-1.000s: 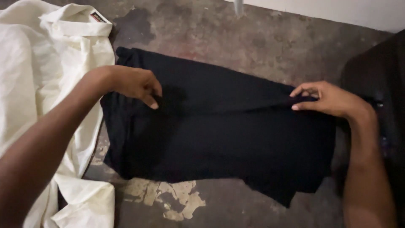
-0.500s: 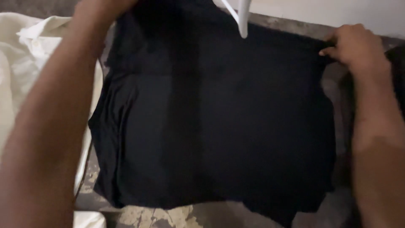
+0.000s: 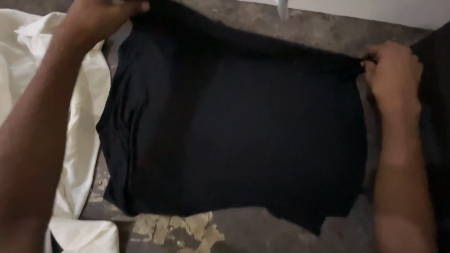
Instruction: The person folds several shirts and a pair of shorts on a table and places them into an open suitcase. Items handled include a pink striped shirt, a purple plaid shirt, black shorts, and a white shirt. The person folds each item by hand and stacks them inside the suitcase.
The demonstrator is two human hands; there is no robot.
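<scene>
I held the black garment [image 3: 243, 136] spread over the grey floor [image 3: 318, 35], my left hand [image 3: 101, 14] pinching its far left corner, my right hand [image 3: 393, 75] clamped on the far right edge. The cream shirt [image 3: 70, 122] lay just beside it; a loose grip could let a corner slump and bunch.

I see the black garment [image 3: 243, 140] covering most of the floor [image 3: 262, 229] between my hands. A cream shirt [image 3: 79, 122] crowds the left, touching its edge. A wall [image 3: 375, 9] closes the far side. Bare floor lies open along the near edge.
</scene>
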